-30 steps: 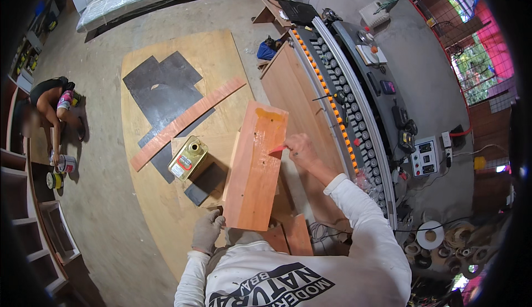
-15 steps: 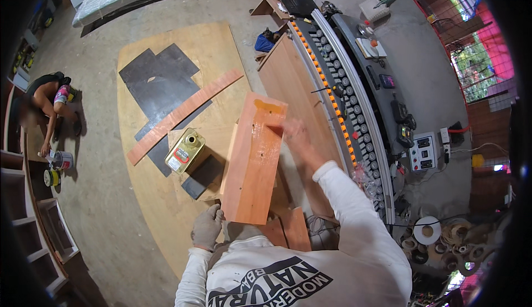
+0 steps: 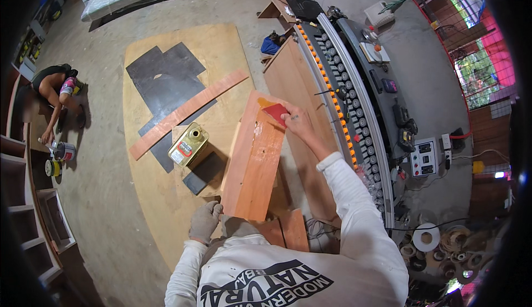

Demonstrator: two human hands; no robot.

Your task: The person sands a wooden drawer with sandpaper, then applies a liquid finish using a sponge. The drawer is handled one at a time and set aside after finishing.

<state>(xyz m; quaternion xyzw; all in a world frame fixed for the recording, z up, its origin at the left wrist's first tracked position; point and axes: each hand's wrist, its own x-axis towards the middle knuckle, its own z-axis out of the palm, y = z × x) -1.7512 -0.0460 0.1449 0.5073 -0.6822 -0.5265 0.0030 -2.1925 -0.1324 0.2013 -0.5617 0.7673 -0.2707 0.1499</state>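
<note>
A reddish wooden board lies lengthwise in front of me, with a wet, glossy coat and an amber patch near its far end. My right hand is closed on a red flat spreader, whose edge rests on the coated face near the far right side. At the near left corner of the board, my left hand, in a grey glove, has its fingers curled against the edge. Left of the board stands a gold rectangular metal can with an open round spout, beside a dark block.
Dark sheets and a long reddish strip lie on the plywood table. A roller conveyor runs along the right, past a brown panel. Another person bends beside a paint can at far left.
My right hand has shifted slightly up and inward over the board, and the red spreader now shows flat near the amber patch. My left hand stays by the near corner.
</note>
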